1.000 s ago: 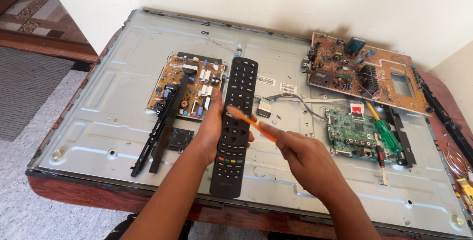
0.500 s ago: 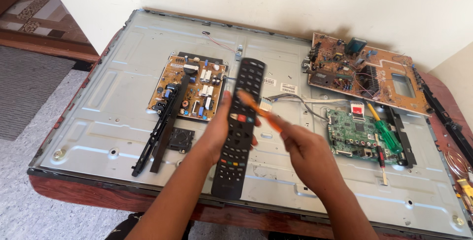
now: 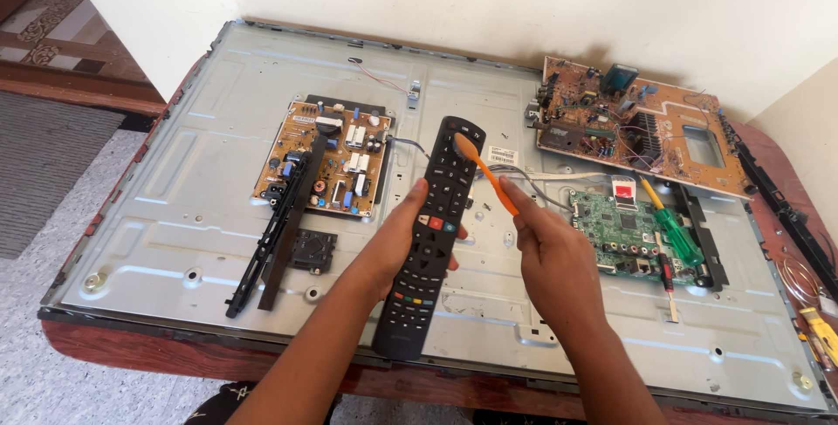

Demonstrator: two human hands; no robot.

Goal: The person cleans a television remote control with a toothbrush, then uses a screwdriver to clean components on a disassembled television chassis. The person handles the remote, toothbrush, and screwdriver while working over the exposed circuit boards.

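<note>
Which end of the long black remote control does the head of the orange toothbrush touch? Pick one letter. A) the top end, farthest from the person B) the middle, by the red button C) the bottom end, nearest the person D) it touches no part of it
A: the orange toothbrush, held in the right hand, has its head on the far top end of the black remote control, which the left hand grips mid-body.

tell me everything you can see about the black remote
The black remote is a long, slim plastic bar with rows of dark buttons, one red and a few coloured ones. It is held face up above the metal panel, far end tilted away. The left hand grips its middle; the orange toothbrush head touches its top end.
</note>
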